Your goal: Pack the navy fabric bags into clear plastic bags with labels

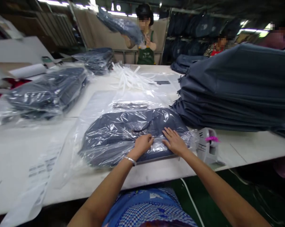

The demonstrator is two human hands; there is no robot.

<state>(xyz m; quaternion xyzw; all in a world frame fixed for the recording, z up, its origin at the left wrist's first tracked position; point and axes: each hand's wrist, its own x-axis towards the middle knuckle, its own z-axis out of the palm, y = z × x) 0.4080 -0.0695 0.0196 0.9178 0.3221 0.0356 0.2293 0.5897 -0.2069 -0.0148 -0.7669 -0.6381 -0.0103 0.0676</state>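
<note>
A folded dark blue garment in a clear plastic bag (123,132) lies on the white table (19,151) in front of me. My left hand (143,143), with a bracelet on the wrist, rests on the bag's near edge with its fingers curled and pinching the plastic. My right hand (174,142) lies flat on the bag just to the right, fingers stretched out and pressing the plastic down.
A white tape dispenser (208,146) stands right of the bag. A tall stack of dark blue garments (239,91) fills the right side. Bagged garments (45,91) pile at left. White strips (130,78) and empty bags lie behind. A person across the table holds a bagged garment (121,25).
</note>
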